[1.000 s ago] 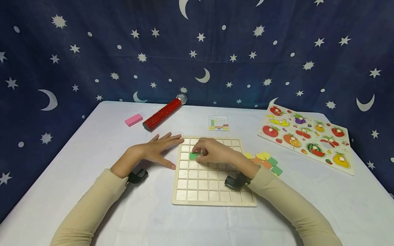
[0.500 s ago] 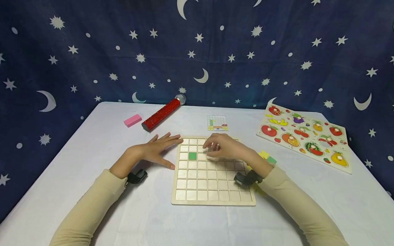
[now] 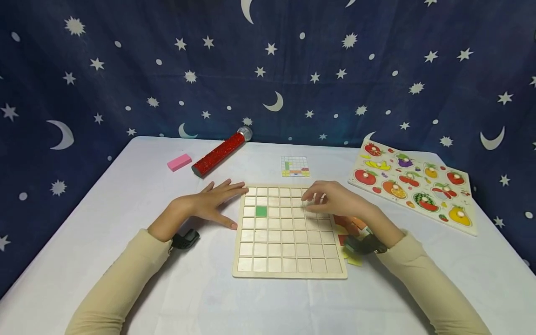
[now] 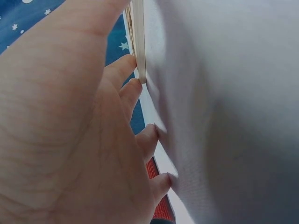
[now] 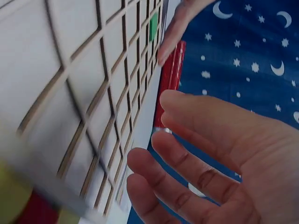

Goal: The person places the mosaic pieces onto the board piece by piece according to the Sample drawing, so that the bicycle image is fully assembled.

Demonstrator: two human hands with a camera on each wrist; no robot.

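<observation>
A pale wooden grid board (image 3: 289,272) lies on the white table, with one green square tile (image 3: 261,211) set in a cell near its upper left. My left hand (image 3: 209,204) rests with spread fingers at the board's left edge; in the left wrist view its fingertips (image 4: 133,86) meet that edge and the cloth. My right hand (image 3: 335,197) hovers over the board's upper right, fingers loosely bent and holding nothing, as the right wrist view also shows. Orange, red and yellow tiles (image 3: 355,260) lie right of the board, partly hidden under the right wrist.
Behind the board lies a small printed pattern card (image 3: 295,166). A red glittery microphone (image 3: 222,152) and a pink block (image 3: 179,163) sit at the back left. At the right is a fruit peg puzzle (image 3: 412,186). A starry curtain (image 3: 268,70) hangs behind the table.
My right hand has let go of the green tile, leaving it in its cell, and has moved right across the board towards the loose tiles. The left hand has stayed in place.
</observation>
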